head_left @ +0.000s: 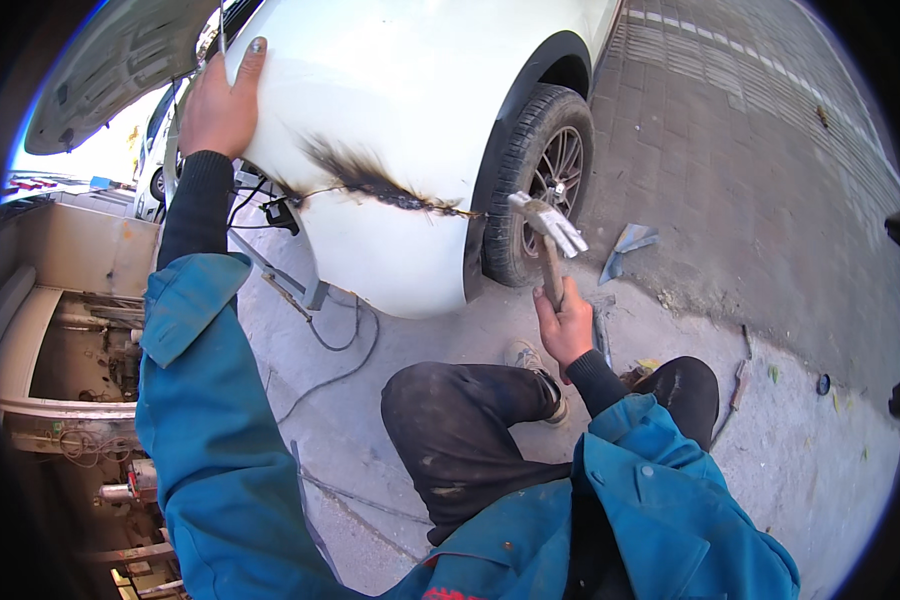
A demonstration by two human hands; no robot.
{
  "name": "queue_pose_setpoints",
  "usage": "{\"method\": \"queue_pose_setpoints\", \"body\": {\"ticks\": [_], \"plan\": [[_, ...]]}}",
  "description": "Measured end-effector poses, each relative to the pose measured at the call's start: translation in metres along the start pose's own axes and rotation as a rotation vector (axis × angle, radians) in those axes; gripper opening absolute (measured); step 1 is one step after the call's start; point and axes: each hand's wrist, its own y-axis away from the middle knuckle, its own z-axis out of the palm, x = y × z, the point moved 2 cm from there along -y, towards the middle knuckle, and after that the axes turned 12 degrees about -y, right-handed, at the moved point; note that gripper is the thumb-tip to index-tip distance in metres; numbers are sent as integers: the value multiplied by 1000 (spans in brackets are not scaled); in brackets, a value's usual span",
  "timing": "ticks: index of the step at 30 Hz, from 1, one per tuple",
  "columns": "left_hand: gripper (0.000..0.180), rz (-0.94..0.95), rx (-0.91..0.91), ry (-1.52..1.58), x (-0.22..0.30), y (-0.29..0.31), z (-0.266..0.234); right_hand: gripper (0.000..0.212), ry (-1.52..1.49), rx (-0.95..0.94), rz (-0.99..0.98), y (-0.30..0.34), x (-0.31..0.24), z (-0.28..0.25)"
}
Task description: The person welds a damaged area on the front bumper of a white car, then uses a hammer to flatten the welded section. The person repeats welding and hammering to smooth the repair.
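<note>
On my feed: 1 hammer [548, 225], R of ctr, handle gripped in R hand [568, 325]. 1 wht fender [370, 80], scorched, upper ctr; L hand [218, 110] on its edge, upper L, finger closure I can't tell.

A thin dark cable [374, 346] curls over pale-grey concrete floor [810, 490]; a small round black object [823, 384] lies rightward. Beyond stretches dark-grey brick paving [700, 190]. Leftward stands an open-fronted beige cabinet [100, 245], cluttered inside.
</note>
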Motion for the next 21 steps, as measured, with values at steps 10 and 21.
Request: {"method": "queue_pose_setpoints", "body": {"ticks": [10, 21], "plan": [[78, 96, 4, 65, -18, -14, 15, 19, -366, 472, 658, -92, 115, -166], [72, 236, 4, 81, -80, -38, 52, 34, 590, 43, 865, -69, 294, -362]]}}
